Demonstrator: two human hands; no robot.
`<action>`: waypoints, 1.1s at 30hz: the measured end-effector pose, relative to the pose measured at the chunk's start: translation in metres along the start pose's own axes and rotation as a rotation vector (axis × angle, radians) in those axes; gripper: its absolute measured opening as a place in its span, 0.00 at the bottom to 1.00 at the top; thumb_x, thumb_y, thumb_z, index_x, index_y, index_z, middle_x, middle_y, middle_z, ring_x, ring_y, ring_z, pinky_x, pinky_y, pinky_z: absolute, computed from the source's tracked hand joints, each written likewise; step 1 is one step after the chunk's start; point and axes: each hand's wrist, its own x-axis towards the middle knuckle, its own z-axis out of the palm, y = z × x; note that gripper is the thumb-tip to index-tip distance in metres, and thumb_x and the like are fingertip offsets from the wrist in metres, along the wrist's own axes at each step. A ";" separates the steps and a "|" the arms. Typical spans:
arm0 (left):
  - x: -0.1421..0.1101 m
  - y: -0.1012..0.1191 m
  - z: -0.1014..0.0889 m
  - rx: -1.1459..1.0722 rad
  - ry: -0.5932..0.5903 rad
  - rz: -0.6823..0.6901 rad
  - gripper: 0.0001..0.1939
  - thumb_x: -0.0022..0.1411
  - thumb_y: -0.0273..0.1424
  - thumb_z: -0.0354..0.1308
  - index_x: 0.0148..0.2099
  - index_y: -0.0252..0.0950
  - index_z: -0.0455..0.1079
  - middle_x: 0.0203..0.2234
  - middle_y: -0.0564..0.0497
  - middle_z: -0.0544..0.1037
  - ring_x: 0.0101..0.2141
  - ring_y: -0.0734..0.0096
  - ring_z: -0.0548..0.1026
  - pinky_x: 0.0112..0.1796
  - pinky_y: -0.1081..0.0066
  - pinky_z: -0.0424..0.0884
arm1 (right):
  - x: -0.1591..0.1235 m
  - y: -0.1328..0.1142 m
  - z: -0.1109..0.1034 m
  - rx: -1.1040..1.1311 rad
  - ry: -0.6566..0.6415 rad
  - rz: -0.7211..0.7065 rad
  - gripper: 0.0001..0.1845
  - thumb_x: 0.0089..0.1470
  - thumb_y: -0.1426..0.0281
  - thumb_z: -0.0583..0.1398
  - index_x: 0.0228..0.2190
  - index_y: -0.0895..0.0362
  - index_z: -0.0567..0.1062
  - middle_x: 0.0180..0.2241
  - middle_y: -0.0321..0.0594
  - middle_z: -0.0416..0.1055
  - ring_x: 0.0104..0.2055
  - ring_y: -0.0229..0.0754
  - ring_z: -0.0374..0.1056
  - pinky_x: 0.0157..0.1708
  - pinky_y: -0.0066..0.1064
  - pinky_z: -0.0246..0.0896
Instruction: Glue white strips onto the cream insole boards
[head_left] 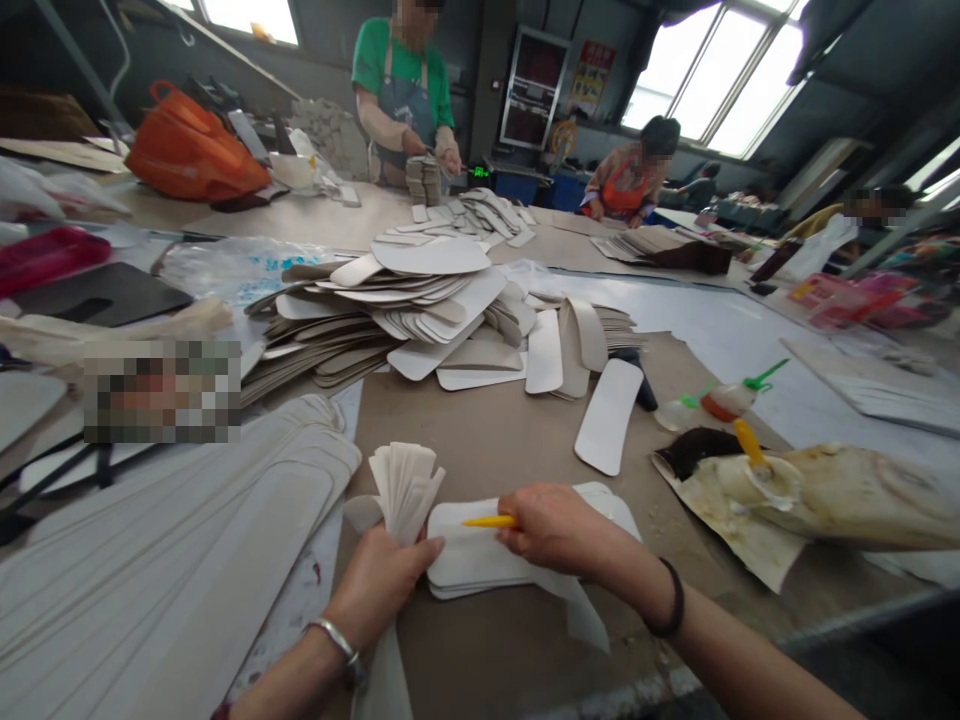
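My left hand (379,585) is closed around a fanned bundle of thin white strips (405,485), whose ends stick up above the fingers and hang down below the wrist. In my right hand (555,525) is a yellow pointed stick (489,521), its tip directed left. This hand rests over a small stack of white round-cornered panels (469,560) lying flat on the brown board. A translucent strip (586,618) trails from beneath the right hand toward the table's front edge; whether the fingers hold it, I cannot tell. One single white panel (609,415) lies farther back.
A large heap of white and grey panels (435,300) rises behind the board (480,430). Long white pieces (255,530) cover the left side. On the right are a glue-smeared container (776,485) and small green-tipped bottles (727,400). Other people (409,90) work farther back.
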 end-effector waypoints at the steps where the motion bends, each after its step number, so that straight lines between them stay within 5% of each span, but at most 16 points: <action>1: -0.001 0.000 -0.001 0.002 -0.014 0.000 0.12 0.39 0.38 0.59 0.16 0.39 0.60 0.04 0.61 0.57 0.09 0.77 0.55 0.13 0.75 0.50 | -0.009 0.007 0.001 -0.008 0.003 0.034 0.11 0.49 0.65 0.54 0.30 0.55 0.76 0.29 0.45 0.75 0.33 0.47 0.70 0.26 0.29 0.51; 9: -0.010 0.000 -0.006 0.067 -0.048 0.024 0.14 0.41 0.42 0.58 0.17 0.38 0.61 0.05 0.58 0.60 0.11 0.74 0.60 0.17 0.74 0.56 | -0.075 0.075 0.026 0.130 0.188 0.375 0.11 0.55 0.69 0.49 0.32 0.57 0.70 0.32 0.42 0.72 0.35 0.42 0.68 0.33 0.28 0.54; 17: -0.015 0.004 -0.004 0.083 -0.010 0.008 0.14 0.39 0.42 0.59 0.18 0.37 0.64 0.06 0.57 0.63 0.12 0.72 0.63 0.19 0.72 0.60 | -0.062 0.067 0.041 0.031 0.266 0.537 0.09 0.55 0.67 0.51 0.32 0.57 0.70 0.34 0.44 0.72 0.37 0.45 0.68 0.33 0.30 0.53; 33: -0.014 0.006 -0.003 0.091 -0.041 0.007 0.17 0.39 0.42 0.60 0.12 0.38 0.62 0.05 0.54 0.65 0.12 0.72 0.63 0.19 0.72 0.62 | -0.059 0.072 0.040 0.019 0.245 0.568 0.09 0.55 0.66 0.53 0.32 0.57 0.70 0.33 0.43 0.73 0.36 0.45 0.69 0.30 0.29 0.54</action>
